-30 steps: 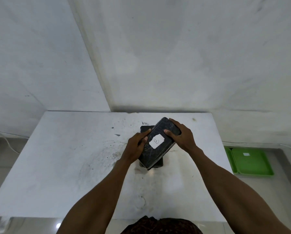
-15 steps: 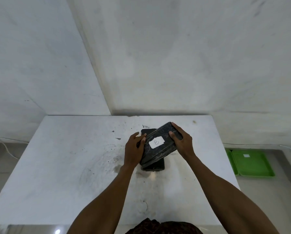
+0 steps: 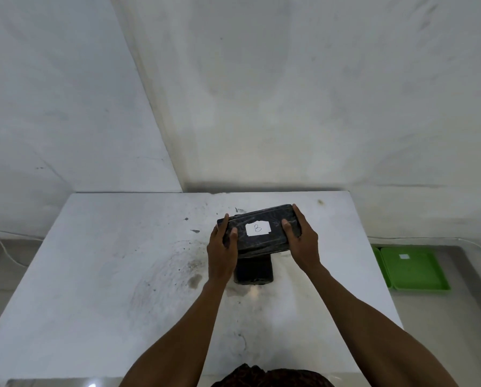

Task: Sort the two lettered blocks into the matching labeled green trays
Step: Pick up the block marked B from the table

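A black wrapped block (image 3: pixel 261 241) with a white paper label marked B faces up, held above the table between both hands. My left hand (image 3: pixel 222 251) grips its left end and my right hand (image 3: pixel 302 241) grips its right end. Under it, a second black block (image 3: pixel 254 270) rests on the white table (image 3: pixel 94 275); its top and any label are hidden by the held block. A green tray (image 3: pixel 417 270) with a small white label lies on the floor to the right of the table.
The table stands in a room corner, with white walls behind and to the left. Dark smudges mark the table top left of the blocks. A thin cable runs along the floor at the wall base on both sides.
The B block has been turned from a steep diagonal to nearly level, crosswise, and lifted a little off the lower block. Both hands kept their hold.
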